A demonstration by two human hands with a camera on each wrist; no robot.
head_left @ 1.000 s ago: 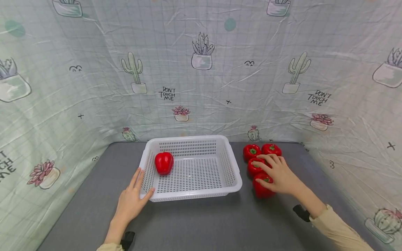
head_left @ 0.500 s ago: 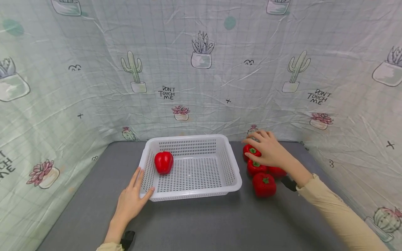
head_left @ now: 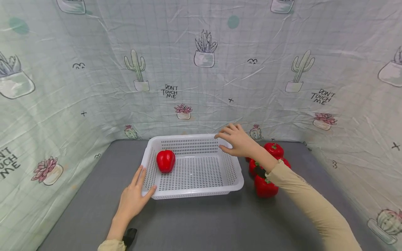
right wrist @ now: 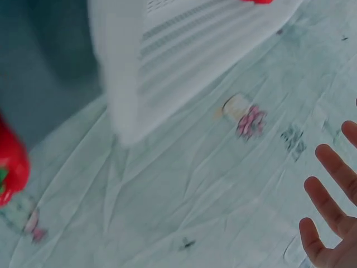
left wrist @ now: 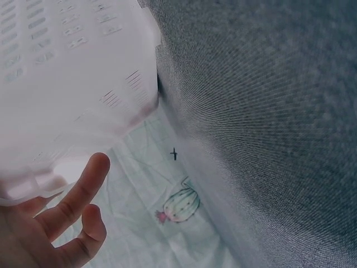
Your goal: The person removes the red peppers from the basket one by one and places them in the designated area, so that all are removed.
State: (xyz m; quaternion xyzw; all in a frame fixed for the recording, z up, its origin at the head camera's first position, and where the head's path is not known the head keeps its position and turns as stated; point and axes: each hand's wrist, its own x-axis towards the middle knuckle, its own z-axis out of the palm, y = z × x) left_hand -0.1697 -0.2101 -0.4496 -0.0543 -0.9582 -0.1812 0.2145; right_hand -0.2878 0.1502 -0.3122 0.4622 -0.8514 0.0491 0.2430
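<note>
A white perforated plastic basket (head_left: 191, 193) stands on the grey table, with one red bell pepper (head_left: 165, 161) inside near its left end. My left hand (head_left: 133, 197) rests against the basket's left rim, thumb at the front corner. In the left wrist view, its fingers (left wrist: 83, 192) lie extended beside the basket wall. Above the basket's back right corner hovers my right hand (head_left: 237, 141), fingers loosely bent and holding nothing. Several more red bell peppers (head_left: 266, 186) sit right of the basket, partly hidden by my right forearm.
A hanging cloth (head_left: 204, 94) printed with cacti and potted plants encloses the back and sides of the grey table (head_left: 201, 223). In the right wrist view, one red bell pepper (right wrist: 10, 162) shows at the left edge.
My right hand has moved from over the right-hand peppers, back and then leftward, to above the basket's back right corner. My left hand stays at the basket's left rim.
</note>
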